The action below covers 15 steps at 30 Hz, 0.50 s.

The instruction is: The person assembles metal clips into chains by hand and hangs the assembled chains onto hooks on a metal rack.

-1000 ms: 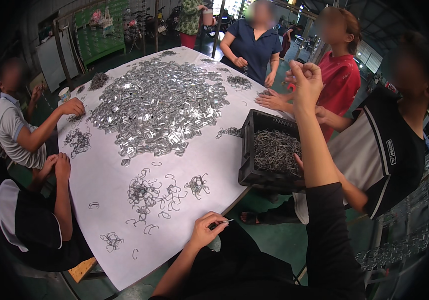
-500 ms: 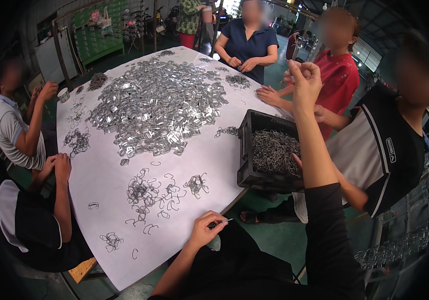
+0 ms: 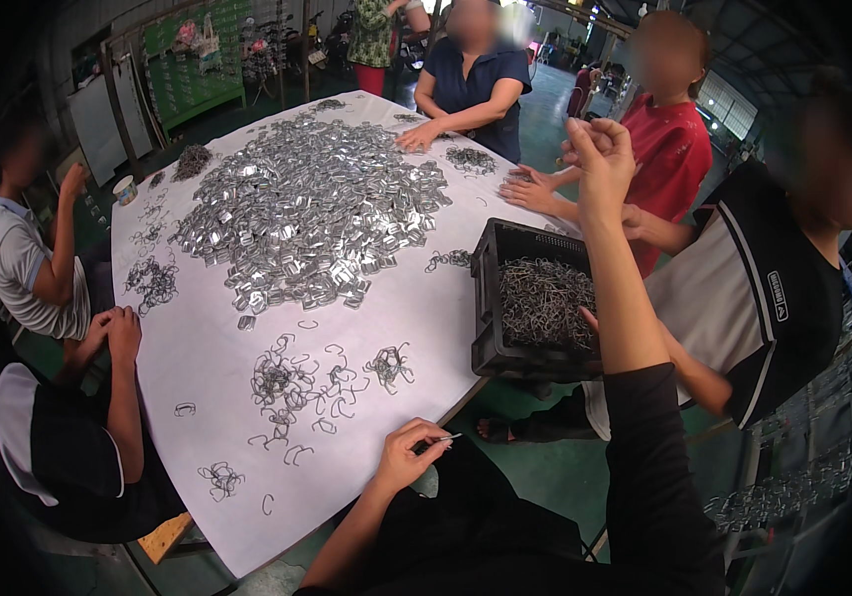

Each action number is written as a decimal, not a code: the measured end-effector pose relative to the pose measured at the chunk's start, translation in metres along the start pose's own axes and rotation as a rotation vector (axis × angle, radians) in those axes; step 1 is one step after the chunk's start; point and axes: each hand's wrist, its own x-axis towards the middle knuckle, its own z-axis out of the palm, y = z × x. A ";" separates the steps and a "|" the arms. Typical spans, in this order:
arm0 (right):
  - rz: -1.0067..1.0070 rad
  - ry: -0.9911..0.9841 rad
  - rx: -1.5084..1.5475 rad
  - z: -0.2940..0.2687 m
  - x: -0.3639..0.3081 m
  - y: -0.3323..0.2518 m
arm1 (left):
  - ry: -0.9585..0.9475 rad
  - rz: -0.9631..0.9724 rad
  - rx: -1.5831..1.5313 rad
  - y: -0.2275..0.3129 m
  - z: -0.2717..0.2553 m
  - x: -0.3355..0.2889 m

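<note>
Left hand (image 3: 408, 455) at the near table (image 3: 208, 348) edge, fingers pinched on a thin wire clip (image 3: 446, 438). Right hand (image 3: 600, 149) raised high above the black crate (image 3: 491, 298), fingers curled together; contents not visible. Loose clips (image 3: 297, 387) lie just ahead of the left hand. Best to keep the pinch firm and work close over the table.

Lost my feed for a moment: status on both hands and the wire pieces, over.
Left hand pinching a thin metal piece at the table edge. Right hand raised, closed, contents unclear. Black crate of wire clips below the right arm.
</note>
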 end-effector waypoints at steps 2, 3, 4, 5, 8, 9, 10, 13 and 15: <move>0.001 0.000 0.002 0.001 0.000 -0.002 | -0.002 -0.001 -0.001 -0.001 0.000 0.000; 0.002 -0.001 0.005 0.002 0.000 -0.002 | -0.002 0.009 0.003 -0.002 0.000 0.000; 0.005 -0.001 0.007 0.002 0.000 -0.002 | -0.003 0.018 0.007 -0.002 0.000 0.000; 0.006 -0.001 0.009 0.002 0.000 -0.001 | -0.002 0.018 0.006 -0.002 0.000 0.000; 0.015 0.012 -0.003 0.002 -0.001 -0.005 | -0.002 0.015 -0.001 0.000 0.000 0.000; 0.020 0.016 -0.008 0.003 -0.002 -0.005 | 0.001 0.011 -0.002 0.001 0.000 0.000; 0.024 0.002 -0.034 0.000 -0.003 -0.006 | 0.002 0.008 -0.004 0.001 0.000 0.000; 0.096 -0.068 -0.150 -0.023 -0.001 -0.010 | 0.008 0.028 -0.014 0.000 0.000 0.000; 0.107 -0.163 -0.424 -0.044 -0.002 -0.013 | 0.013 0.031 -0.008 -0.001 0.000 0.000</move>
